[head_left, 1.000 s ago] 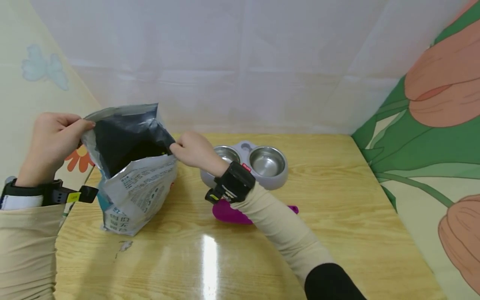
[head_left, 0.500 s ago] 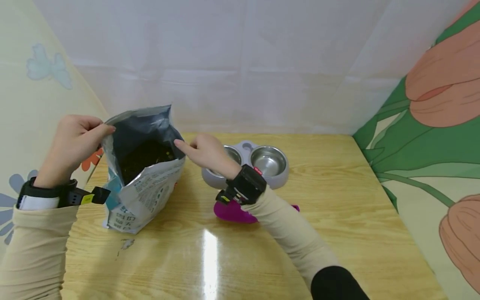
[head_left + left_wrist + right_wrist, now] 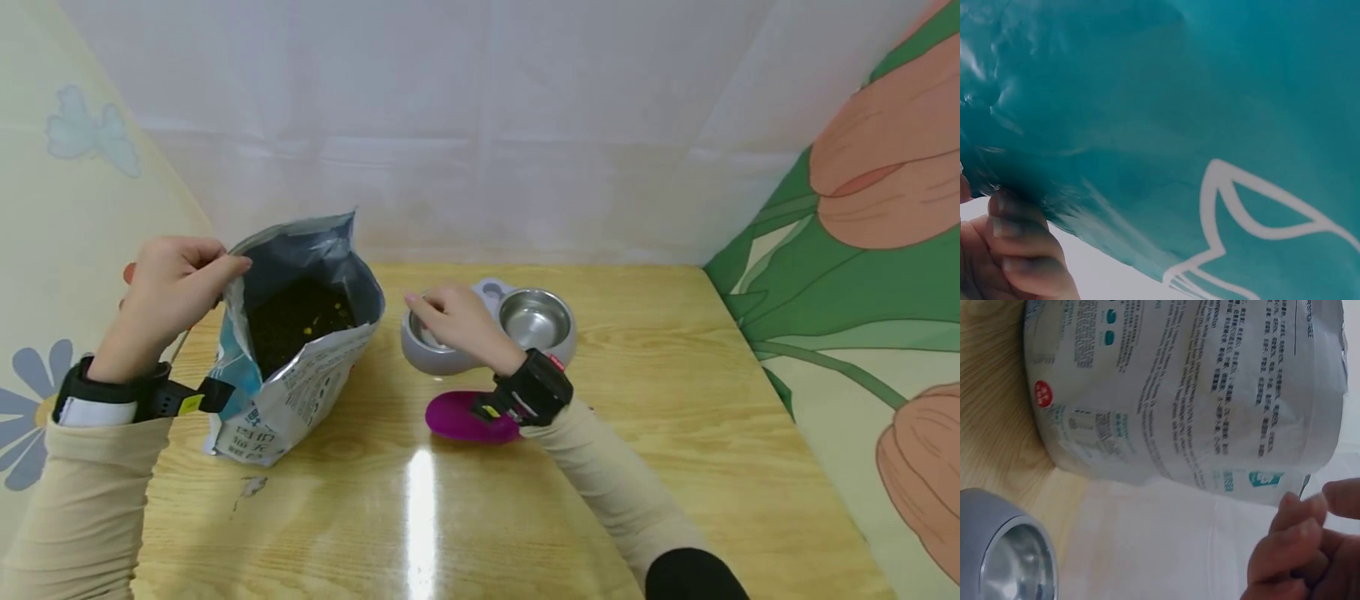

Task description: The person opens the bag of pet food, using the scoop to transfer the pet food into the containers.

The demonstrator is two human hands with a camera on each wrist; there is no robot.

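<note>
A white and teal pet food bag (image 3: 300, 392) stands on the left of the table, its top spread wide and dark contents with a few yellow bits showing inside. My left hand (image 3: 168, 283) pinches the bag's left rim between thumb and fingers. In the left wrist view, those fingers (image 3: 1025, 250) curl at the edge of the teal side. My right hand (image 3: 465, 321) is apart from the bag, over the left bowl of a grey double bowl (image 3: 442, 360). Its fingers (image 3: 1285, 550) are loosely curled with nothing in them.
The right steel bowl (image 3: 535, 321) of the double holder is uncovered. A magenta scoop-like thing (image 3: 457, 415) lies in front of it, partly under my right wrist. A white sheet (image 3: 480, 167) hangs behind the wooden table (image 3: 675, 450).
My right hand has let go of the bag's right rim and moved right, over the bowls. My left hand and the bag's mouth have shifted right, showing more of the contents.
</note>
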